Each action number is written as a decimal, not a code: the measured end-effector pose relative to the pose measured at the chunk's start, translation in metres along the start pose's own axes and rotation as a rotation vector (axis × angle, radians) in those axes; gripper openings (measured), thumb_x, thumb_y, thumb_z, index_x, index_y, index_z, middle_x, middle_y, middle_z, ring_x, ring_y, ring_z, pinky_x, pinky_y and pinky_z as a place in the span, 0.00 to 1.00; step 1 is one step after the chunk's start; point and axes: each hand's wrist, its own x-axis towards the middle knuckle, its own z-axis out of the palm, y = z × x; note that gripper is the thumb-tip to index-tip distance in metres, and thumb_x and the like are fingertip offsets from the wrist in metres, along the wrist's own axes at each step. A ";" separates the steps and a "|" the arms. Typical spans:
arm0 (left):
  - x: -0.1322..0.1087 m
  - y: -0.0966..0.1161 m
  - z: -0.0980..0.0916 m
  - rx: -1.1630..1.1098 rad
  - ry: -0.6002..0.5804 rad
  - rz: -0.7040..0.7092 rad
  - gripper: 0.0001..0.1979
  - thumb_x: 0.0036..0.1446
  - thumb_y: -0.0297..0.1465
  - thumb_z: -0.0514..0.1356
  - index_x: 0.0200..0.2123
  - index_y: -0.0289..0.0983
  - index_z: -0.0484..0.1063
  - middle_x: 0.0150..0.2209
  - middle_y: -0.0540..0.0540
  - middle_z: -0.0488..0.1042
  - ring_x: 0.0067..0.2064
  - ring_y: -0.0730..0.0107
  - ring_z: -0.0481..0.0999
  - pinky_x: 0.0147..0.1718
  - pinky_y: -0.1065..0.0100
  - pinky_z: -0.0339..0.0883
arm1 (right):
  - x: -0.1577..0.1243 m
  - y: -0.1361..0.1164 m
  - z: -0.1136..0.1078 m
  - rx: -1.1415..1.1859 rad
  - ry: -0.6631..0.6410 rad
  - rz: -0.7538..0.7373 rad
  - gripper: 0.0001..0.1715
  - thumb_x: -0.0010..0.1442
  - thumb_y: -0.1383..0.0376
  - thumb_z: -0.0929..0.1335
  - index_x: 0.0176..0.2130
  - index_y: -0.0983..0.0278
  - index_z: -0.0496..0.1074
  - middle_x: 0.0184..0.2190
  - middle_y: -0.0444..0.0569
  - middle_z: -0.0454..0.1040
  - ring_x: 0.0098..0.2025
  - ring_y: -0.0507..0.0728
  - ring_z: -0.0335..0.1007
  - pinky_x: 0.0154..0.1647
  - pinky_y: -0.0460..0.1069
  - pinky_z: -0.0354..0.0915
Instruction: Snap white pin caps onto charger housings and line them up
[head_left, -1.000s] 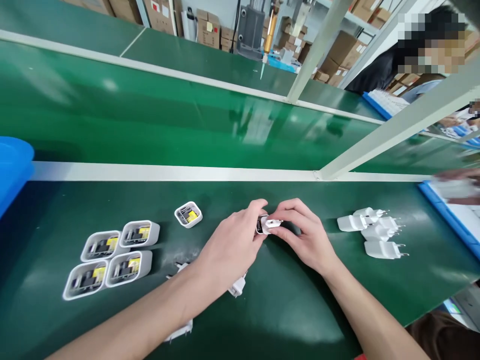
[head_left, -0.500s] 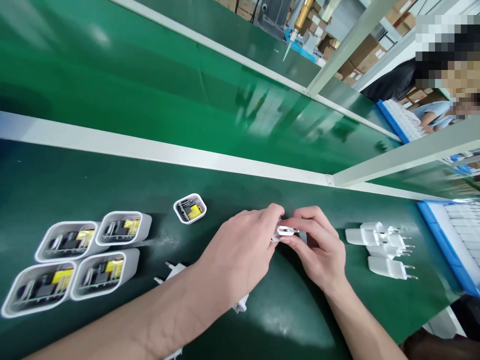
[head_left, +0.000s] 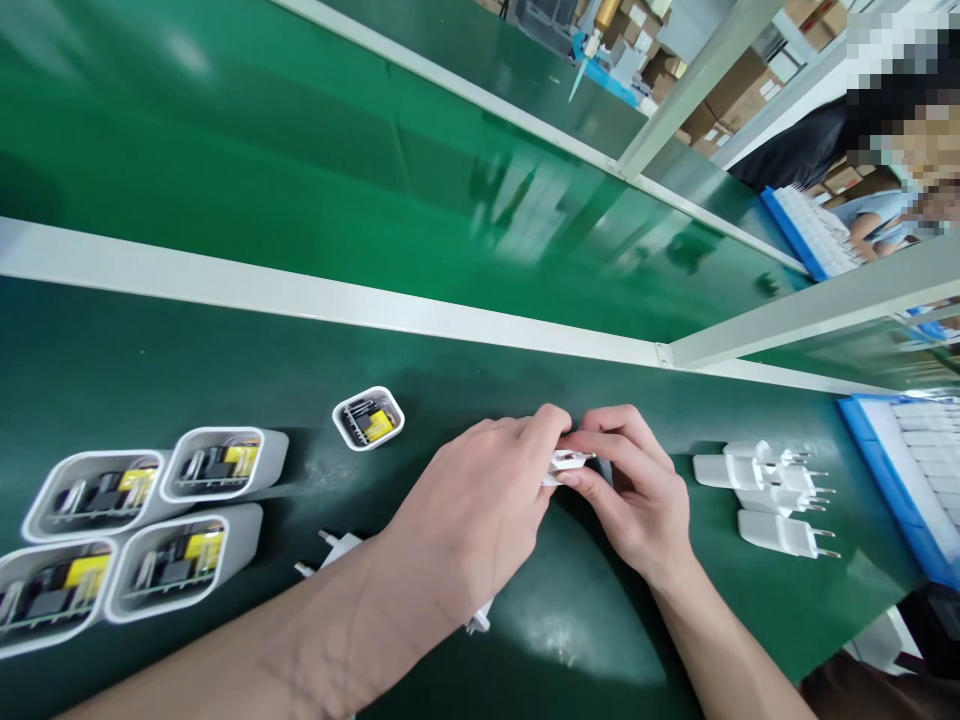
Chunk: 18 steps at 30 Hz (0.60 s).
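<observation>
Between my two hands is a white plug piece (head_left: pixel 568 461) with metal pins, partly covered by fingers. My left hand (head_left: pixel 472 510) is closed around its left side, its fingertips hidden behind the back of the hand. Thumb and fingers of my right hand (head_left: pixel 637 490) pinch it from the right, near the pins. A white charger housing (head_left: pixel 368 419) lies beyond my left hand, open side up, with a circuit board and a yellow part inside. Under my left forearm, more white plug pieces (head_left: pixel 339 549) stick out, mostly hidden.
Several open charger housings with boards (head_left: pixel 187 560) stand at the left. Several white chargers with pins (head_left: pixel 780 533) lie at the right, beside a blue-edged tray (head_left: pixel 892 490). A pale metal rail (head_left: pixel 337 312) and post (head_left: pixel 795 305) border the green bench. Another person sits at the far right.
Both hands stay together on the plug piece, which has tilted slightly. The view has shifted a little, so the housings at the left appear farther left.
</observation>
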 end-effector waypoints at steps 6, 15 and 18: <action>0.000 0.002 -0.003 -0.008 -0.029 -0.023 0.10 0.63 0.24 0.56 0.45 0.44 0.65 0.36 0.54 0.75 0.37 0.67 0.77 0.31 0.68 0.58 | 0.001 -0.006 0.000 -0.024 -0.007 0.014 0.11 0.66 0.68 0.72 0.47 0.56 0.77 0.42 0.48 0.70 0.43 0.57 0.70 0.42 0.53 0.68; 0.001 0.000 -0.008 -0.047 -0.019 0.008 0.11 0.64 0.25 0.57 0.47 0.44 0.64 0.41 0.52 0.78 0.40 0.66 0.79 0.31 0.69 0.59 | 0.002 -0.018 0.008 -0.144 0.036 -0.010 0.05 0.68 0.68 0.69 0.43 0.59 0.75 0.39 0.49 0.74 0.42 0.58 0.69 0.43 0.53 0.67; 0.002 0.001 -0.009 -0.031 -0.022 -0.001 0.12 0.63 0.26 0.58 0.48 0.44 0.65 0.42 0.51 0.79 0.42 0.63 0.80 0.33 0.69 0.61 | 0.002 -0.017 0.013 -0.158 0.050 -0.039 0.05 0.69 0.68 0.67 0.41 0.60 0.73 0.38 0.48 0.75 0.40 0.58 0.69 0.42 0.53 0.66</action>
